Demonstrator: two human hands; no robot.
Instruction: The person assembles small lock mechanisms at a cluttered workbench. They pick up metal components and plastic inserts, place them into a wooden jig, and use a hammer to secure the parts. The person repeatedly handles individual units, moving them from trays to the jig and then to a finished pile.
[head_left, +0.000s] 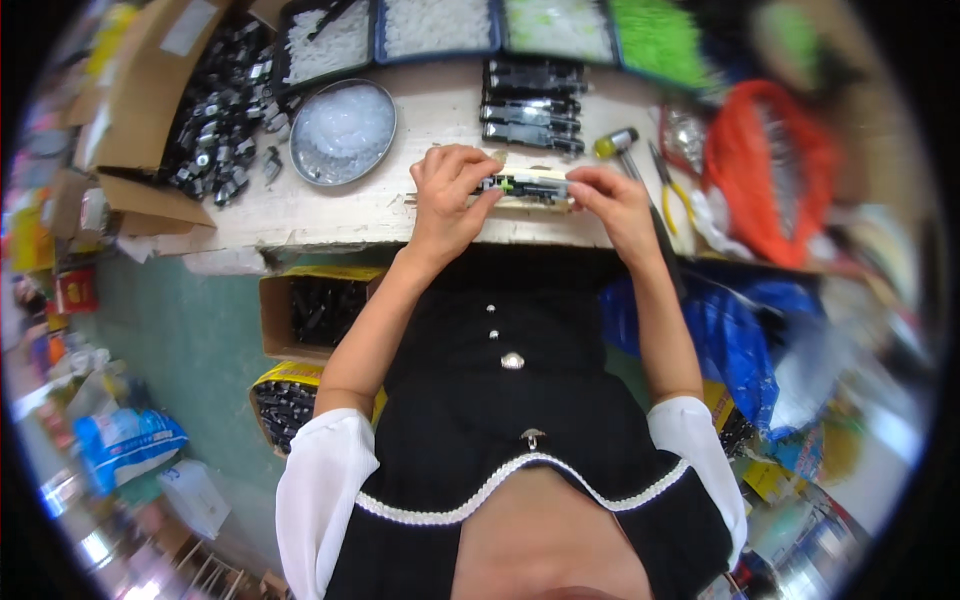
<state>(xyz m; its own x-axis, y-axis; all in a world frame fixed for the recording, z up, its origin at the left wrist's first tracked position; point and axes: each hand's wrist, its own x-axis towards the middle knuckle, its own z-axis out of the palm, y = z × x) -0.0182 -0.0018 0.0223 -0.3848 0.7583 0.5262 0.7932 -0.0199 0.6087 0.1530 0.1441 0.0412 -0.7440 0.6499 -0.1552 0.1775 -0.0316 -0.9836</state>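
Observation:
Near the front edge of the worktable, a long black part (pixel 535 187) with a small green piece on it lies level on a pale strip-like support. My left hand (pixel 445 200) has its thumb and fingers closed around the part's left end. At the other end, my right hand (pixel 618 208) pinches it between thumb and fingertips; the exact contact is partly hidden. Several similar black parts (pixel 532 108) lie in a stacked row just beyond my hands. To their right is a small hammer (pixel 615 143) with a yellow-green and black head.
Along the back stand trays of white pieces (pixel 438 25) and green pieces (pixel 655 40). A round metal dish (pixel 343 133) and heaped black-and-silver parts (pixel 215 130) are at left. Yellow-handled pliers (pixel 676 200) and a red bag (pixel 735 150) lie right. Boxes (pixel 285 320) sit below the table.

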